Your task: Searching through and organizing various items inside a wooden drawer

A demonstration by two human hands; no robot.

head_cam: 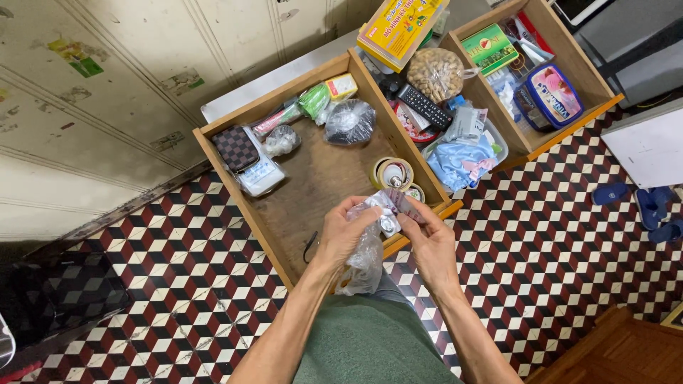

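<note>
My left hand [344, 233] and my right hand [429, 240] meet over the front edge of an open wooden drawer [242, 186]. Together they pinch a clear plastic bag [366, 260] that hangs down between them, with small blister packs [389, 213] held at its mouth. Just beyond my fingers, two rolls of tape [392, 173] lie in the drawer's front right corner.
The drawer also holds a checkered pouch [235, 147], a knotted clear bag [349, 121] and small packets. To the right are a remote control [425, 106], a bag of nuts [435, 73], a blue cloth [460, 163] and a second drawer [569, 117]. Blue slippers [651, 206] lie on the tiled floor.
</note>
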